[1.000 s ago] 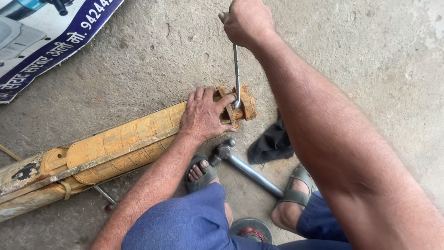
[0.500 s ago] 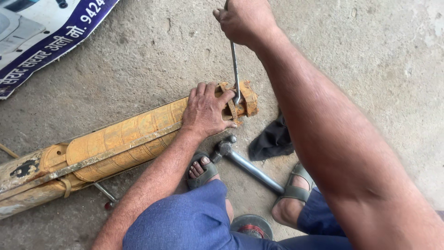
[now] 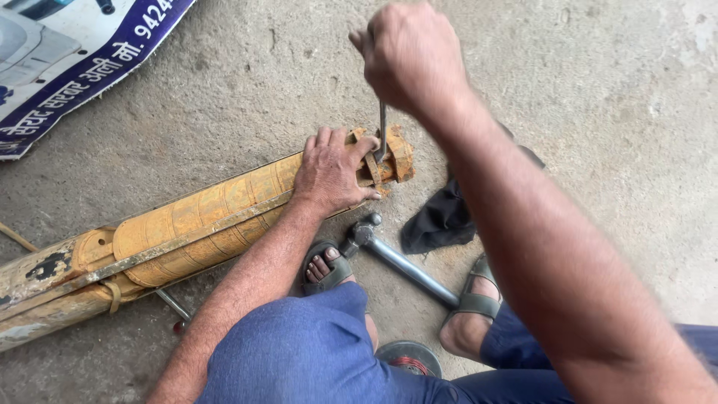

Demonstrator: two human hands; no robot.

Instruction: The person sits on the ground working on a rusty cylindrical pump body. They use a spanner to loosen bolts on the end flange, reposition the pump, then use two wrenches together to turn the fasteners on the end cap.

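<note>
The long rusty yellow cylinder (image 3: 194, 224) lay on the concrete floor (image 3: 598, 112), its long axis running from lower left up to the right, w/ the rusted flanged end (image 3: 396, 153) at the right, near mid-frame.

The left hand (image 3: 329, 176) rested flat on top of the cylinder just left of that flange, fingers (image 3: 329, 142) spread and pressed onto the casing, thumb on the near side; it gripped nothing, only bore down.

The right hand (image 3: 407, 56) was above and slightly far of the flange, closed in a fist round the top of a thin metal rod tool (image 3: 382, 131). The rod stood approx. upright, i.e. across the cylinder's axis, tip down at the flange right beside the left forefinger. Whether the tip sat in a slot or on a bolt couldn't be told.

So the work point lay straight below the right hand and just right of the left fingertips; both hands were close to it, the left touching the body itself.

On the near side: a steel hammer (image 3: 404, 262) lay on the floor, head just off the cylinder, handle running toward the right sandalled foot (image 3: 471, 307). The left foot (image 3: 325, 269) sat by the cylinder. A dark rag (image 3: 441, 221) lay right of the flange; a printed banner (image 3: 67, 67) far left.
</note>
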